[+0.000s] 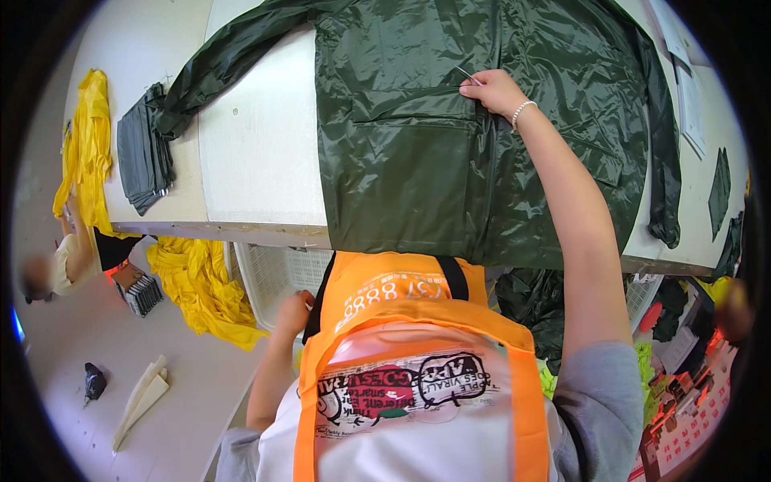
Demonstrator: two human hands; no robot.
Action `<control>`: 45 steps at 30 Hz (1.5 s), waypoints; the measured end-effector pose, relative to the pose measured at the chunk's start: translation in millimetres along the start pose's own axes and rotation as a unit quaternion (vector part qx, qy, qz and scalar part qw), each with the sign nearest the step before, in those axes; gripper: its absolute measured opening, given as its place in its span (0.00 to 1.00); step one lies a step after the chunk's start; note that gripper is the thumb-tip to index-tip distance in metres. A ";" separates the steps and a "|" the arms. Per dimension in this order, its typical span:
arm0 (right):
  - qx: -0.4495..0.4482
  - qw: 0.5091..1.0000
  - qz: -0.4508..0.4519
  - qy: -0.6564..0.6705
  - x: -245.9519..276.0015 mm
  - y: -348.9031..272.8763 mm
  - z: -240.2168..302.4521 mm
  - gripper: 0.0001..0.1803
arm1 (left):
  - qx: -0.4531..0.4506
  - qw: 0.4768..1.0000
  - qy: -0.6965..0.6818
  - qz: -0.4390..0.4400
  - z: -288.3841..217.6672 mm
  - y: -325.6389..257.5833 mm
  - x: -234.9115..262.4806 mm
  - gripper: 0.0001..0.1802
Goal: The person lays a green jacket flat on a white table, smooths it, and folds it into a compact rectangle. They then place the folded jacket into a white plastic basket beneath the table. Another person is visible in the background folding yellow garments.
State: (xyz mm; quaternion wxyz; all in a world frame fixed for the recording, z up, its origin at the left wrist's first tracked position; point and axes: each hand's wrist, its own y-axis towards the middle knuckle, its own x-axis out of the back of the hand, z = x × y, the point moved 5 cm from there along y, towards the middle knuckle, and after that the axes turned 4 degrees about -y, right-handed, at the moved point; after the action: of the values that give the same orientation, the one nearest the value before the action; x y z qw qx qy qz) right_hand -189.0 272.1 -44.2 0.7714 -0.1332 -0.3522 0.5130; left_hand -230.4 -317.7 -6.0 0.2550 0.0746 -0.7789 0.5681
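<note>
A dark green, shiny jacket (pixel 414 173) lies spread on the white table, its lower hem hanging at the near edge. Over its front, beside the centre closure, is my right hand (pixel 499 91), wearing a beaded bracelet. Its fingers pinch a thin, pointed metal tool (pixel 469 76), whose tip points to the far left, just above the jacket's pocket flap; its exact kind is unclear. My left hand (pixel 294 312) stays low beside my orange apron (pixel 393 283), below the table edge. Its fingers are curled, and what they hold, if anything, is hidden.
Left on the table (pixel 261 153) are a stack of folded dark grey pieces (pixel 144 149) and yellow fabric (pixel 95 145). A white plastic crate (pixel 281 273) and a yellow heap (pixel 201 285) sit below. Another person's arm (pixel 74 249) shows far left. Papers (pixel 689 108) lie at right.
</note>
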 end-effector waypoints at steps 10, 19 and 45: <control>0.028 0.984 -0.038 0.174 -8.0 -18.9 -2.6 0.09 | -0.030 0.975 -0.035 -0.219 -37.2 -2.6 74.3 0.17; 0.005 0.957 -0.099 0.272 -16.4 -57.5 0.5 0.08 | -0.274 0.904 -0.065 -0.321 -166.6 78.2 172.9 0.14; 0.083 0.955 -0.166 0.230 -94.2 -143.0 131.8 0.12 | -0.340 0.527 -0.044 -0.777 -160.1 9.4 308.2 0.23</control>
State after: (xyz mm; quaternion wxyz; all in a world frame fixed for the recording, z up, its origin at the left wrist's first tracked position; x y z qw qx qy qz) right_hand -200.1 105.6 93.0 0.9142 -0.1226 -0.1387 0.3605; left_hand -448.9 -113.1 170.5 0.5672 0.5831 -0.5571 -0.1671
